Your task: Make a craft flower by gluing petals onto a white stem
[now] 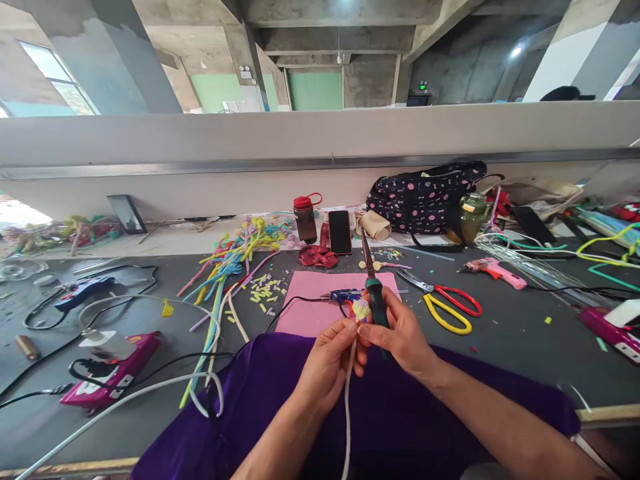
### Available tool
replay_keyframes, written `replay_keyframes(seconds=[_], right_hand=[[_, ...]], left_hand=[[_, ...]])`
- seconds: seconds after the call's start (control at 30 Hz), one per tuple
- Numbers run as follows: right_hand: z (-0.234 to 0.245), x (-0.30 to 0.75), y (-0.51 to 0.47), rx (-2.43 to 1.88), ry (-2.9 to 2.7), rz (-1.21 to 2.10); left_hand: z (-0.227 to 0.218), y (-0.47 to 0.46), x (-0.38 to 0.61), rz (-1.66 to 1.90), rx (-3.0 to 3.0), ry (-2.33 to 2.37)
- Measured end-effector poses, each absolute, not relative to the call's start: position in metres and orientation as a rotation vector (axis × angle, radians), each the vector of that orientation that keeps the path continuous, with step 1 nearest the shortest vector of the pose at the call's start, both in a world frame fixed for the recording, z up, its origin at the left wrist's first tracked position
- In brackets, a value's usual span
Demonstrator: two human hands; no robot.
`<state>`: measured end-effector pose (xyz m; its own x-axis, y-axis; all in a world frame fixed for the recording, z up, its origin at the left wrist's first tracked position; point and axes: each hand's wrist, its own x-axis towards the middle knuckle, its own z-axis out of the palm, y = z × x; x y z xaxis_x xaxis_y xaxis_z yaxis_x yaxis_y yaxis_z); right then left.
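My left hand [333, 357] pinches a small pale yellow and lilac flower-like piece [361, 309] just below its head. A white cord-like stem [347, 407] hangs down from beneath the fingers over my lap. My right hand [403, 333] is wrapped round the dark green handle of a tool [377, 303] that looks like a soldering iron. Its long brownish metal shaft [369, 259] points up and away from me, beside the flower piece. The fingertips of both hands meet near the piece's base. Behind them, a blue glue gun [345, 295] lies on a pink sheet [305, 313].
Scissors [445, 303] with red and yellow handles and a pink glue gun [495, 270] lie right. Left are colored fuzzy stems [220, 280], cut bits [265, 290] and a magenta power strip [115, 373] with cables. A phone [340, 232], bottle [305, 220] and bag [425, 203] stand behind.
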<state>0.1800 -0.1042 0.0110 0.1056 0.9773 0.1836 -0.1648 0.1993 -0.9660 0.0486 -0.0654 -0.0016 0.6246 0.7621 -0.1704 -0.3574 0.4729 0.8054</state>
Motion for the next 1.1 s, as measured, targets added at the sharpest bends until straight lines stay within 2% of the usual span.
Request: replay_keyframes(seconds=[0.2, 0.57, 0.83, 1.1], right_hand=[[0.008, 0.184, -0.101, -1.057, -1.147, 0.95], [0.009, 0.181, -0.1, -1.008, -1.139, 1.037], [0.007, 0.184, -0.096, -1.056, -1.199, 0.916], [0.015, 0.194, -0.11, -1.057, -1.335, 0.878]], left_hand=[[-0.003, -0.068, 0.049, 0.767, 0.871, 0.564], [-0.002, -0.067, 0.048, 0.784, 0.947, 0.59], [-0.002, -0.064, 0.048, 0.77, 0.969, 0.608], [0.019, -0.037, 0.003, 0.859, 0.848, 0.557]])
